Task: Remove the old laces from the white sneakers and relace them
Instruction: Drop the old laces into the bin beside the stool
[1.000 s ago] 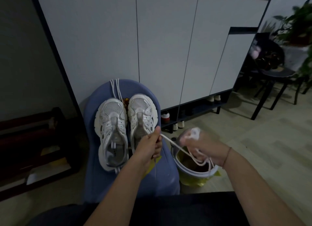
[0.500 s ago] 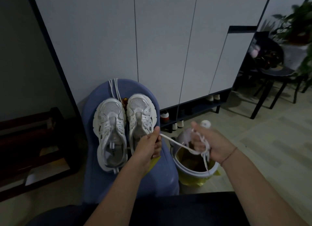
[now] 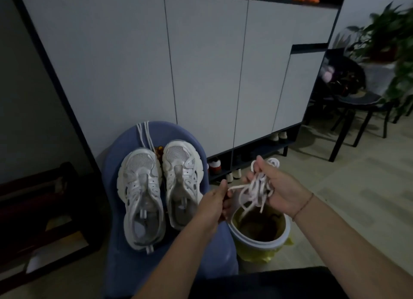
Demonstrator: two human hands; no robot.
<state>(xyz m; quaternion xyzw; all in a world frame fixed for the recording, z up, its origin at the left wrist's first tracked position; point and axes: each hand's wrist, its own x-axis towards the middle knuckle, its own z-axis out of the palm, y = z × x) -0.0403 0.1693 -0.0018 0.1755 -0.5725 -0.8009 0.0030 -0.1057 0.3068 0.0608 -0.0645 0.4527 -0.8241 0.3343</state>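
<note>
Hands near the bin (image 3: 261, 243): right hand (image 3: 285, 192) clutches the wound old lace (image 3: 257, 190); left hand (image 3: 213, 203) pinches its loose end, seemingly for discarding.

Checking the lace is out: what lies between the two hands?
In the head view, a stretch of white lace runs from the left hand to the right hand, which holds the rest bunched.

Left hand (image 3: 213, 201): fingertips face away, so the grip on the lace (image 3: 257, 190) end is hidden. Right hand (image 3: 285, 192): the lace turns it holds cannot be told apart. Sneaker (image 3: 182, 175): heel corner is behind the left wrist. Bin (image 3: 261, 244): contents are too dark to identify. Plant (image 3: 393, 43): blurred, cut off at the right edge. Rack (image 3: 33, 209): cut off at the left edge.
</note>
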